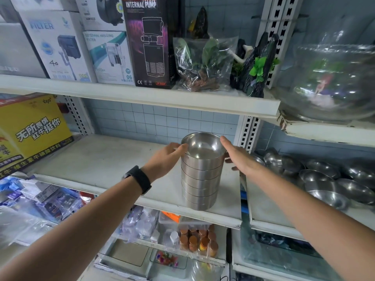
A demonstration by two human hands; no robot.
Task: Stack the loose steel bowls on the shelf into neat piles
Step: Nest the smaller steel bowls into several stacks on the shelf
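Left hand (166, 157), black band (140, 179) at the wrist, and right hand (237, 155) flank the pile of steel bowls (200, 179). Fingers straight, laid against the top bowl's sides; nothing gripped. The pile stands upright near the front edge of the middle shelf (101, 163).

Judged step: squaring up a built pile. The next move calls for a reach right to the loose bowls (324, 179) heaped on the neighbouring shelf section, nesting each one level.

Legible beyond:
- yellow carton (34, 128): "tcp"
- white box (109, 55): "EXTERNAL HANGING FILTER"
- black box (150, 43): "INTERNAL PUMP", "JY-500F"
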